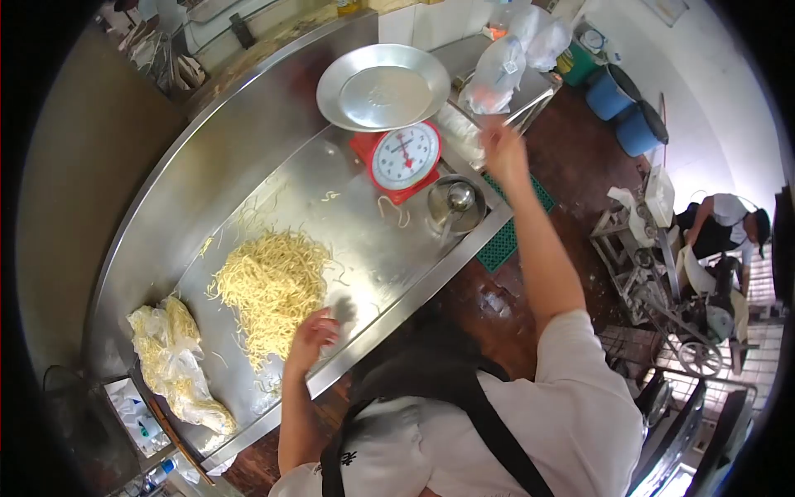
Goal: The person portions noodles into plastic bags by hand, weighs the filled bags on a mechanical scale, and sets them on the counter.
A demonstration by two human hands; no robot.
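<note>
A loose pile of yellow noodles (273,286) lies on the steel table. Just to the right of its lower end is my left hand (313,338), fingers loosely bent and apart, with nothing visible in them. My right arm stretches forward past the table's right side. The right hand (503,153) is beside a pile of white plastic bags (460,137), below a filled clear bag (495,79); its fingers are blurred, so what they hold does not show. A red dial scale (406,157) with a round metal pan (383,87) stands at the far end.
A metal bowl with a ladle (460,199) sits by the table's right edge. Bagged noodles (174,364) lie at the left. Blue bins (613,91) stand on the floor at the back right. A co-worker (729,224) is at a machine (662,265) on the right.
</note>
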